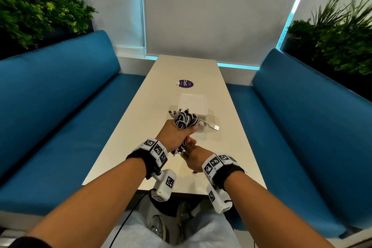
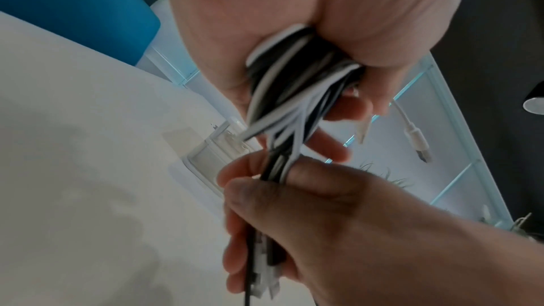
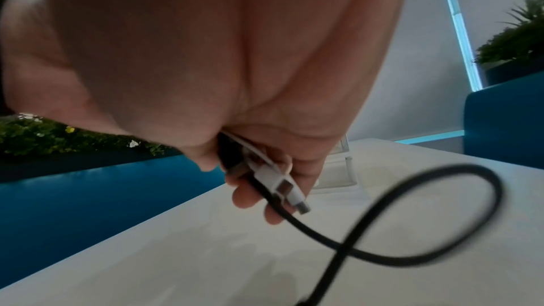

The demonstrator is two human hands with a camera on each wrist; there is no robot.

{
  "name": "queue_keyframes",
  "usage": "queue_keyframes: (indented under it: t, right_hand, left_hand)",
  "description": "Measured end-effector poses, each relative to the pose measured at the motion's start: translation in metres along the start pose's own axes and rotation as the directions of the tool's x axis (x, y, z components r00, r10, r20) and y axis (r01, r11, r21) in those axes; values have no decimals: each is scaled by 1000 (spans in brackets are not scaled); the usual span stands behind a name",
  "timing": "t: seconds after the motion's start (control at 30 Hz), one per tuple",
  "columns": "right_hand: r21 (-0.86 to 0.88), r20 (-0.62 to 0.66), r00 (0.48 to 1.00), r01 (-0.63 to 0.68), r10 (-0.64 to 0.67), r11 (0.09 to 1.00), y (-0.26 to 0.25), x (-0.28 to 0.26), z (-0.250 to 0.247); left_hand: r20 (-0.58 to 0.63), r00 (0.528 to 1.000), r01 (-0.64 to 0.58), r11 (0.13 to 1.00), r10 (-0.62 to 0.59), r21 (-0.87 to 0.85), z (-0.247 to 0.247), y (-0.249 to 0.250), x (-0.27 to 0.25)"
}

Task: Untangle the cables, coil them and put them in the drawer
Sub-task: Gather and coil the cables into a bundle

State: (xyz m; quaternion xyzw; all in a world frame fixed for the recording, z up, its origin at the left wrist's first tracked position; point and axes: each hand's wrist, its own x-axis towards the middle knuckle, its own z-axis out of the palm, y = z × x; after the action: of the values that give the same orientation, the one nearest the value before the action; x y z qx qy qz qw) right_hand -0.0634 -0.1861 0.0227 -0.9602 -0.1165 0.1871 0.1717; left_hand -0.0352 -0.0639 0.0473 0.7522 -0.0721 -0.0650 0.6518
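Cables (image 1: 185, 120), black + white, bunched in a coil above the table (image 1: 141, 127), just in front of the white drawer box (image 1: 192, 104). Left hand (image 1: 174, 134) has fingers curled tight round the bundle; plug ends poke up, one white USB plug (image 1: 215, 127) sticks out to the rt. Right hand (image 1: 193, 157), just below, fingers wrapped round the hanging strands w/ connector ends (image 3: 290, 191); black loop (image 3: 412, 215) trails below. Blue benches (image 1: 60, 106) both sides.

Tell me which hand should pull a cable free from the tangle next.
Probably the right hand: it already pinches the loose plug ends below the cable bundle, which the left hand grips above the table and can hold steady.
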Motion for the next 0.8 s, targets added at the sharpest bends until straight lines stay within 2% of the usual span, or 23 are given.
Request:
queue_keyframes:
  t: [0.07, 0.17, 0.27, 0.37, 0.43, 0.5, 0.57, 0.63, 0.7, 0.73, 0.8]
  right_hand:
    - [62, -33, 999, 6, -4, 998, 3, 2, -1]
    - [99, -59, 998, -12, 18, 995, 9, 9, 1]
    - [196, -75, 997, 13, 2, 981, 9, 8, 0]
    - [297, -67, 997, -4, 25, 955, 7, 6, -2]
    - [288, -69, 998, 14, 6, 958, 6, 5, -3]
    - [260, -80, 997, 39, -19, 965, 7, 6, -2]
    - [319, -44, 999, 32, -18, 947, 5, 5, -3]
    - [401, -13, 1000, 24, -20, 916, 6, 5, -2]
    - [372, -39, 997, 77, -67, 925, 9, 5, -4]
    - [358, -57, 994, 105, -90, 928, 13, 5, -5]
    - [347, -78, 991, 130, -110, 929, 20, 6, -5]
  left_hand:
    - [-68, 998, -2, 1000, 3, 22, 2, -4, 5]
    - [-100, 995, -13, 1000, 13, -3, 4, -1, 10]
    - [-173, 981, -70, 992, 88, 104, -1, 3, 14]
    - [-159, 982, -75, 982, 103, 173, -7, 3, 17]
    - [-158, 980, -81, 965, 123, 249, -11, 0, 20]
    - [-133, 981, -83, 930, 139, 358, -15, -3, 20]
    - [-82, 990, -65, 882, 116, 467, -19, -3, 20]
    - [7, 996, -74, 791, 88, 608, -22, 0, 14]
    - [107, 992, -121, 701, 64, 703, -24, 1, 6]
    - [148, 988, -142, 692, 51, 708, -26, 1, 1]
    - [209, 978, -140, 730, -4, 669, -27, -1, -5]
